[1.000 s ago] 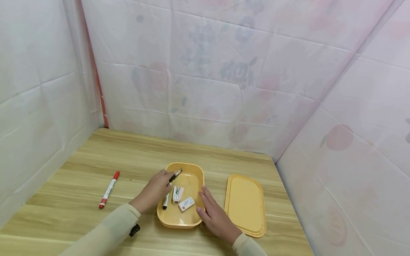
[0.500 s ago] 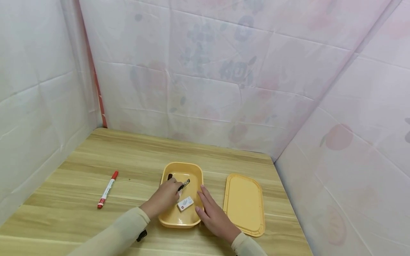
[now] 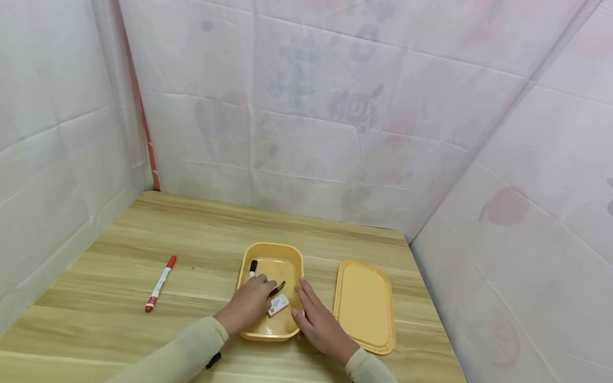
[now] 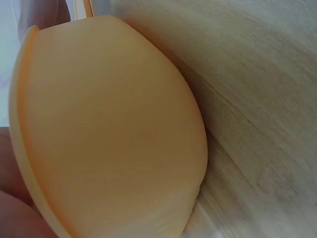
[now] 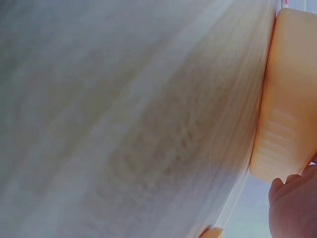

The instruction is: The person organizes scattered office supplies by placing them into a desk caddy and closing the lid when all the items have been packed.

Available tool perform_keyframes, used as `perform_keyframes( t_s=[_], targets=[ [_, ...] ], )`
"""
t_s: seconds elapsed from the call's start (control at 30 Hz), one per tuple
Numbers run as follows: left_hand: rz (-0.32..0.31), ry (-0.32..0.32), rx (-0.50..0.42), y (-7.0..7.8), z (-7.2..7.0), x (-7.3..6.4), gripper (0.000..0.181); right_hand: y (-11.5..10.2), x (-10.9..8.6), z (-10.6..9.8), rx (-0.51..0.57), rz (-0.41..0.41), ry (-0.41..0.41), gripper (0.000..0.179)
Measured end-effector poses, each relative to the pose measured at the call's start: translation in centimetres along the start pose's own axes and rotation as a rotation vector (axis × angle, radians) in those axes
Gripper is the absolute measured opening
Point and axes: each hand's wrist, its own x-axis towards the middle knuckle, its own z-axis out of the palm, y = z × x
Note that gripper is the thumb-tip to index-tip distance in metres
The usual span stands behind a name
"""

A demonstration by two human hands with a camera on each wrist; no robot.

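Note:
A yellow plastic box [image 3: 270, 334] stands without its lid on the table; its outer wall [image 4: 109, 124] fills much of the left wrist view. My left hand [image 3: 249, 302] reaches down into it. Its fingers hold a slim black item with a silvery end [image 3: 278, 288], pen or cutter, I cannot tell which. Just below that lies a white eraser [image 3: 278, 305]. A black-capped marker [image 3: 253, 267] lies along the box's left side, partly behind the hand. The stapler is hidden. My right hand [image 3: 320, 323] rests straight fingers against the box's right wall.
To the right lies the yellow lid [image 3: 365, 306], close to my right wrist. A red-capped marker [image 3: 160, 284] lies on the wooden table [image 3: 201, 223] at the left. Under my left forearm a small black object [image 3: 213, 360] shows. Pale printed sheets [image 3: 306, 138] wall in the table.
My left hand has moved right and down inside the box, bringing the slim black item nearer the eraser. It now covers the stapler. The right hand has stayed at the wall.

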Motion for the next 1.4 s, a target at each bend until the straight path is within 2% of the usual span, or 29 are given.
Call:
perform_keyframes(
  t_s=[0.2, 0.8, 1.1, 1.23, 1.4],
  targets=[
    [-0.004, 0.014, 0.104, 0.2, 0.0, -0.1, 0.040, -0.1, 0.0, -0.1, -0.002, 0.006, -0.011, 0.060],
    [-0.050, -0.021, 0.102, 0.0, -0.6, 0.0, 0.055, -0.1, 0.0, -0.2, -0.005, 0.018, -0.022, 0.058],
    [-0.087, 0.053, 0.044, -0.5, -2.0, -0.6, 0.058, -0.1, 0.1, -0.1, 0.005, 0.019, -0.026, 0.058],
    [-0.093, 0.083, 0.027, -1.2, -2.6, -0.8, 0.056, -0.3, 0.1, -0.2, 0.019, 0.033, -0.033, 0.058],
    [-0.142, 0.105, 0.000, -2.4, -3.6, -1.3, 0.058, -0.4, 0.1, -0.2, 0.025, 0.037, -0.028, 0.057]
  ],
)
